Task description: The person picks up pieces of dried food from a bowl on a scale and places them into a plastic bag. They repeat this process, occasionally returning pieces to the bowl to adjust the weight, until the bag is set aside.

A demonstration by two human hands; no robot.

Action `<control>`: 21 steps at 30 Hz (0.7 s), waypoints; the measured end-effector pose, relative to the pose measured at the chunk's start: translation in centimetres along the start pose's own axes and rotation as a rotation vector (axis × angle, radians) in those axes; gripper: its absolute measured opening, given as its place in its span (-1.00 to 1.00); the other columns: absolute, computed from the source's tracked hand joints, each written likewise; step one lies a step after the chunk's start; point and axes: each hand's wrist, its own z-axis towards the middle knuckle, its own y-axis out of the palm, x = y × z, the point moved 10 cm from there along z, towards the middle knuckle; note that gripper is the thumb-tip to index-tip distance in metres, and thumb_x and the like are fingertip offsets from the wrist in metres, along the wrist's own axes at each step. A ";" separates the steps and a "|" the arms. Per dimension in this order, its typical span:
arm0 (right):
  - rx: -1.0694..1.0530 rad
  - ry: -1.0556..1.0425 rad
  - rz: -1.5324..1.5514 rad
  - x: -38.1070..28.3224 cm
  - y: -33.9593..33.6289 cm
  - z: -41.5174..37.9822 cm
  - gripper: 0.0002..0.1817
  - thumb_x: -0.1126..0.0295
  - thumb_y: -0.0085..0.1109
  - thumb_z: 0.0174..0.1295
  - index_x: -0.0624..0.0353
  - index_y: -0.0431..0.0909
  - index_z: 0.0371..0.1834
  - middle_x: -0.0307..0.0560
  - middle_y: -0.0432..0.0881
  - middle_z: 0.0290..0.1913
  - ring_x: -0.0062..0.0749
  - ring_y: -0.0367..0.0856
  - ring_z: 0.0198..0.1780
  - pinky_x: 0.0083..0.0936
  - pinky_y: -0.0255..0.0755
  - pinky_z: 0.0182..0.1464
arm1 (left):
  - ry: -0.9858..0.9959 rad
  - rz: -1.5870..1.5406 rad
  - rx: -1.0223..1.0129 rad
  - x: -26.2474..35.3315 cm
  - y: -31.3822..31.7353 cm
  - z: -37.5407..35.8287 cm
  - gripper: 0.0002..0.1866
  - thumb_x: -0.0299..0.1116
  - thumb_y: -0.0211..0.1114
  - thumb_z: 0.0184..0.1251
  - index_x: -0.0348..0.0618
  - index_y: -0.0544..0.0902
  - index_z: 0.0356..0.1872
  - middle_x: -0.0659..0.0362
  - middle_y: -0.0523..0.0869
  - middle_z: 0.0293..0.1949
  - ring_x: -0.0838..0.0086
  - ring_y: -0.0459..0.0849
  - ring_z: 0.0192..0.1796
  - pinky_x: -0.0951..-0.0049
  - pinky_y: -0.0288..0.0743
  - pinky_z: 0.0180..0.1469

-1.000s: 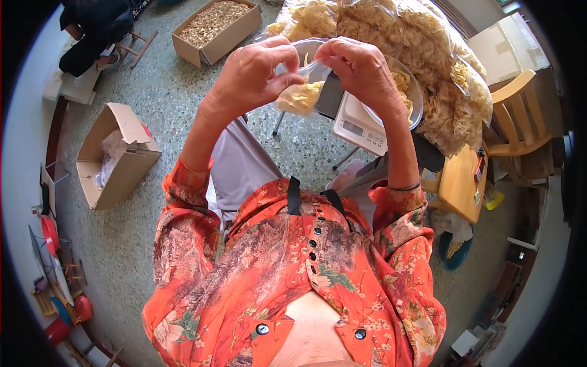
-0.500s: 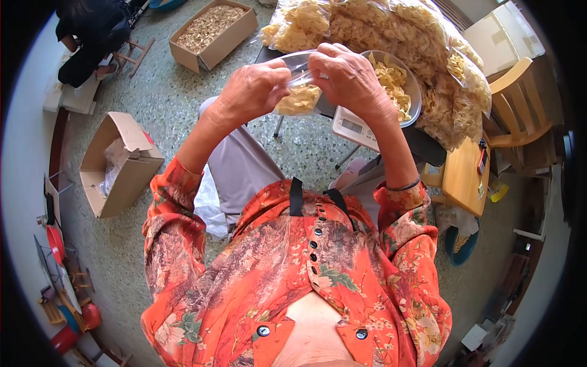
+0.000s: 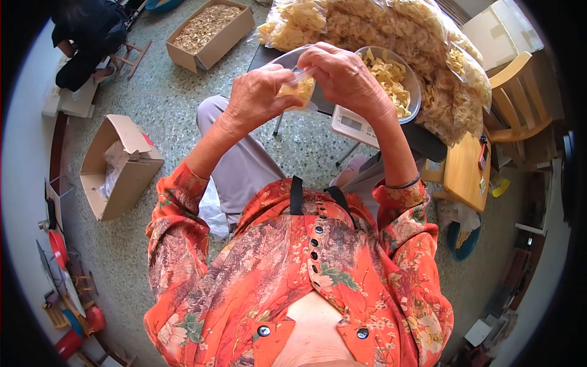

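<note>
A: Where is the plastic bag [image 3: 299, 90] sitting right now?
B: It's hanging between the two hands, far side of the person's lap, just left of the scale [image 3: 351, 124]. Some yellow pieces are showing through its clear side.
A: And what is the left hand [image 3: 260, 95] doing?
B: Its fingers are curling in towards the thumb and pinching the bag's left edge, with little or no gap. The fingertips are partly hiding behind the plastic and the knuckles.
A: The right hand [image 3: 339, 73]?
B: That one is pinching too, thumb against bent fingers, gripping the upper right part of the bag. The plastic is stretching across from one hand to the other.
A: What's lying around them?
B: A clear bowl [image 3: 418, 98] of yellow pieces is standing just right of the right hand, covering the far part of the scale. Beyond it, a heap of filled bags [image 3: 422, 52] is spreading to the far right.
A: And on the left?
B: A shallow carton [image 3: 227, 41] of brownish pieces is resting on the floor, far left of the hands. An open box [image 3: 137, 180] is lying nearer, with crumpled clear plastic inside.
</note>
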 end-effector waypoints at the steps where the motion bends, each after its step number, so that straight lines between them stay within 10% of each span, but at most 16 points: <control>1: -0.049 -0.045 -0.036 -0.4 0.3 -0.1 -0.75 0.62 0.20 0.32 0.17 0.60 0.04 0.09 0.75 -0.06 0.11 0.75 -0.04 -0.14 0.64 -0.01 | -0.010 -0.045 -0.043 -0.5 0.5 0.1 -0.67 -0.17 0.62 0.15 -0.04 0.69 -0.19 0.16 0.76 -0.24 0.13 0.79 -0.22 0.13 0.61 -0.22; 9: 0.118 -0.053 0.028 -0.6 -0.6 -0.4 -0.71 0.69 0.15 0.29 0.18 0.61 0.03 0.03 0.76 0.00 0.08 0.75 0.02 -0.19 0.66 0.06 | 0.236 -0.199 0.116 1.7 -0.3 0.0 -0.79 -0.37 0.54 0.23 -0.15 0.72 -0.18 0.11 0.76 0.03 0.08 0.80 -0.11 0.16 0.68 -0.08; 18: 0.198 -0.037 0.103 -0.3 -1.9 -1.2 -0.82 0.57 0.23 0.37 0.11 0.61 -0.02 -0.01 0.74 -0.11 0.09 0.75 -0.06 -0.18 0.66 -0.05 | -0.038 -0.456 -0.167 0.1 2.6 -0.3 -0.57 -0.51 0.38 0.36 -0.17 0.55 0.23 -0.07 0.79 -0.04 -0.06 0.80 0.00 0.16 0.69 -0.02; 20: 0.214 -0.070 0.096 -0.8 -2.2 -1.3 -0.84 0.56 0.25 0.37 0.13 0.61 -0.04 0.00 0.73 -0.12 0.09 0.75 -0.07 -0.18 0.65 -0.06 | -0.064 -0.536 -0.169 0.1 3.1 -0.3 -0.54 -0.57 0.32 0.47 -0.19 0.48 0.34 0.18 0.77 -0.20 0.62 0.63 -0.56 0.54 0.53 -0.48; 21: 0.214 -0.068 0.096 -0.7 -2.3 -1.4 -0.84 0.56 0.25 0.37 0.13 0.61 -0.04 0.00 0.73 -0.12 0.09 0.75 -0.07 -0.18 0.65 -0.06 | -0.064 -0.537 -0.170 0.1 3.2 -0.2 -0.54 -0.57 0.32 0.47 -0.19 0.48 0.34 0.18 0.77 -0.20 0.62 0.63 -0.56 0.54 0.53 -0.48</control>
